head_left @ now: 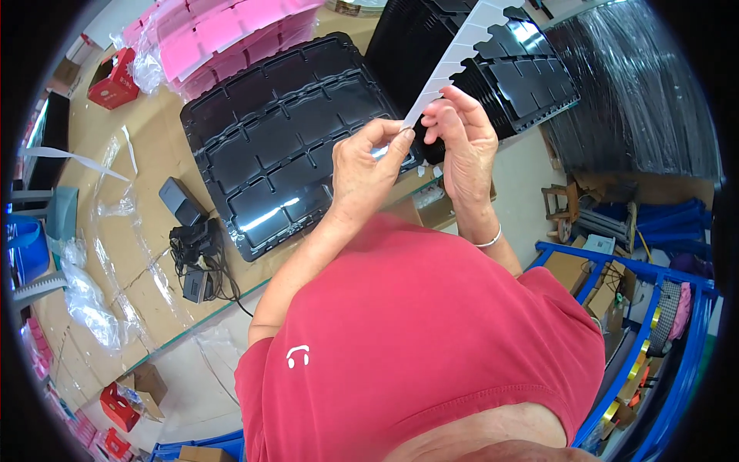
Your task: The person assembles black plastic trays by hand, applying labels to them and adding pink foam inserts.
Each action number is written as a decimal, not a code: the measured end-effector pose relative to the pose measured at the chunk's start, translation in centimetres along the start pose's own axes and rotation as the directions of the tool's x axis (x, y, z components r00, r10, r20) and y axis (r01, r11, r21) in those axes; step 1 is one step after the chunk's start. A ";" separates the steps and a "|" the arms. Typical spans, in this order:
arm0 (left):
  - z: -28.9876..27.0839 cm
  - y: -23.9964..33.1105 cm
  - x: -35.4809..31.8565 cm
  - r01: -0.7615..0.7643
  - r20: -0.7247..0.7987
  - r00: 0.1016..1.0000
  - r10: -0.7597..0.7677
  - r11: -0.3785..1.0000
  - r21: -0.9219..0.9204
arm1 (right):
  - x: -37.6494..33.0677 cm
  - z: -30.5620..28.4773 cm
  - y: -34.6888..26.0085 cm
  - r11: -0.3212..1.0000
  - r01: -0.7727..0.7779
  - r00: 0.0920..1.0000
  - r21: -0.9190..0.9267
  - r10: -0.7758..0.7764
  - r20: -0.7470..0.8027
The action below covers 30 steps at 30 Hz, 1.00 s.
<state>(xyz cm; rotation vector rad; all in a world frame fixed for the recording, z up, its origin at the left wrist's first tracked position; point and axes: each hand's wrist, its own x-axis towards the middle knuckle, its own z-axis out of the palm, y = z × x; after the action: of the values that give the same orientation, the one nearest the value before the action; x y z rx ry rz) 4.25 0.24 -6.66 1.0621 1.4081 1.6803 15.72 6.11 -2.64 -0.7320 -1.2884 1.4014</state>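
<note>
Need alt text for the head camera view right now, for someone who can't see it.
Both hands, left hand and right hand, pinch the lower end of a long white notched paper strip above a black moulded plastic compartment tray on a cardboard-covered table. Pink foam sheets lie behind; black power adapters sit left.

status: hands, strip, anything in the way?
Left hand and right hand both pinch the white notched strip at its lower end. Strip held over the black tray. Nothing blocking.
</note>
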 end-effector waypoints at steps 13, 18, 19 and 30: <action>1.6 2.5 0.4 -0.136 0.067 0.987 0.143 0.986 -0.096 | 0.0 -1.9 -0.1 0.701 0.512 0.823 -0.497 -0.566 0.050; 2.1 1.6 0.1 -0.097 0.066 0.992 0.108 0.984 -0.150 | -0.9 -2.3 -0.3 0.342 0.649 0.629 -0.680 -0.744 0.226; 2.2 1.5 -0.2 -0.096 0.065 0.992 0.107 0.984 -0.152 | -1.3 -2.6 -0.4 0.221 0.668 0.566 -0.710 -0.771 0.292; 2.5 2.2 -1.1 0.173 0.349 0.935 -0.059 0.936 -0.307 | -4.0 -4.2 -1.8 0.263 0.741 0.576 -0.617 -0.720 0.386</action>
<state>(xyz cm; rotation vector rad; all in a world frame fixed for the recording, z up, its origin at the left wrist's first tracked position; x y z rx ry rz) 6.97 -0.05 -4.47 0.9897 0.9106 1.4983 21.15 3.44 -2.78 -0.4604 -1.9051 0.0356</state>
